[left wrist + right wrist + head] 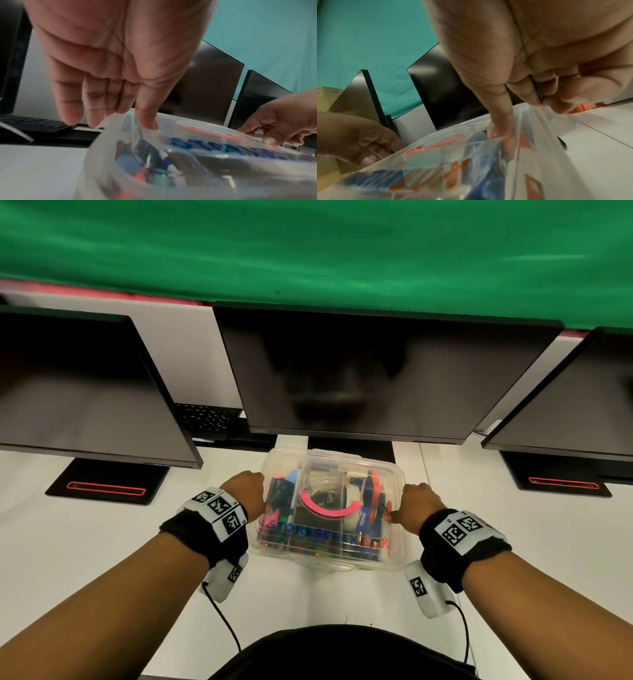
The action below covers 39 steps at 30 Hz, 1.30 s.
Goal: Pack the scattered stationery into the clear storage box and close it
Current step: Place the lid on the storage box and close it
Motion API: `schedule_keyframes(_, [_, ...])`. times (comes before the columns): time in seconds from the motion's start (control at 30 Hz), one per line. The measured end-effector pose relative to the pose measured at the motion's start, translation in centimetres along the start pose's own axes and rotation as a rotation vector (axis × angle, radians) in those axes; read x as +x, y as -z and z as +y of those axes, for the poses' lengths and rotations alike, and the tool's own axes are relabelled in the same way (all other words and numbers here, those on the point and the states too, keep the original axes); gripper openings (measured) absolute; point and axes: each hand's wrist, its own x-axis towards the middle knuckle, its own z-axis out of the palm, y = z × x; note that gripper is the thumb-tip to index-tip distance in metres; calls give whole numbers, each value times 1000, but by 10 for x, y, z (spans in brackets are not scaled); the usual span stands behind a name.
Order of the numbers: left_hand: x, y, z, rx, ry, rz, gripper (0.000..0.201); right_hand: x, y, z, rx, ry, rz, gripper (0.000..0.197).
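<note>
The clear storage box [325,547] sits on the white desk [102,542] just in front of me, lid on. Through the plastic I see packed stationery: a pink tape ring [327,506], blue and red pens and markers. My left hand [245,491] holds the box's left edge, thumb [149,121] on the lid [197,135] and fingers [72,105] down the side. My right hand [416,505] holds the right edge, its thumb [496,121] pressed on the lid [453,146] and its curled fingers [556,104] pinching the rim. No loose stationery shows on the desk.
Three dark monitors stand close behind the box: middle [370,378], left [78,392], right [575,402]. Their black bases [102,484] rest on the desk. A black keyboard [205,419] lies behind at the left. A green cloth [308,244] hangs at the back.
</note>
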Motion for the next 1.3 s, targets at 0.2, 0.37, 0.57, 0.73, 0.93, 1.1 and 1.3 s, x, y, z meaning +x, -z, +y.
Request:
schedule_keyframes(0.2, [-6, -3, -1, 68, 18, -5, 57, -4, 5, -1, 80, 108, -33, 42])
schedule_keyframes(0.37, [-13, -9, -3, 47, 47, -18, 55, -10, 8, -4, 125, 124, -6, 41])
schedule_keyframes(0.57, [-15, -7, 5, 75, 54, -35, 44, -11, 9, -2, 70, 85, -37, 40])
schedule_keyframes(0.73, [-14, -5, 6, 92, 56, -45, 41, -8, 13, 1, 6, 34, -61, 39])
schedule_keyframes(0.93, [-11, 0, 6, 85, 72, -54, 56, -7, 13, -1, 82, -36, -86, 47])
schedule_keyframes(1.1, [-6, -2, 0, 2, 110, -56, 71, 0, 11, 3, 269, -77, -154, 41])
schedule_keyframes(1.3, [1, -5, -11, -145, 110, -98, 85, 2, 8, 9, 453, -93, -162, 45])
